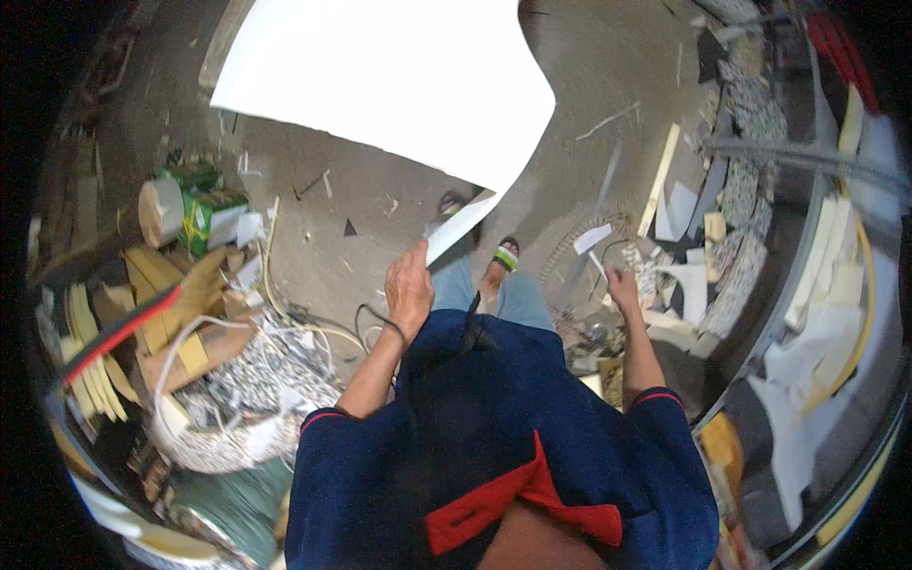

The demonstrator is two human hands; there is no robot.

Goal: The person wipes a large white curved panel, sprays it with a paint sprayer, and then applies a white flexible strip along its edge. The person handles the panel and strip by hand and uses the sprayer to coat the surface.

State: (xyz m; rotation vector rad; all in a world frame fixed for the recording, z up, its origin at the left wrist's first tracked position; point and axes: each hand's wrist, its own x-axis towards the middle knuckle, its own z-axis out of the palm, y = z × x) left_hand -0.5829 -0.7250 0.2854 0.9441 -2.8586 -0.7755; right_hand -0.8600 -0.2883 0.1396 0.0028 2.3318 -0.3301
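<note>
A large white sheet [399, 66], smooth and flexible, stretches from the top of the view down toward me. My left hand [409, 288] grips its narrow near corner, fingers closed on the edge. To the right, my right hand [622, 288] is closed round a short white stick-like handle [598, 265]. A pale flat piece [592, 238] shows at the far end of that handle; whether the two are joined I cannot tell. The sheet hides part of the floor and one of my feet.
Green packages [211, 214] and a pale roll [161, 213] lie at left, above cardboard pieces [195, 351] and a bundle of speckled material [252, 380]. A loose cable [366, 323] runs near my left forearm. White and speckled offcuts [686, 290] pile up at right beside a long frame [807, 252].
</note>
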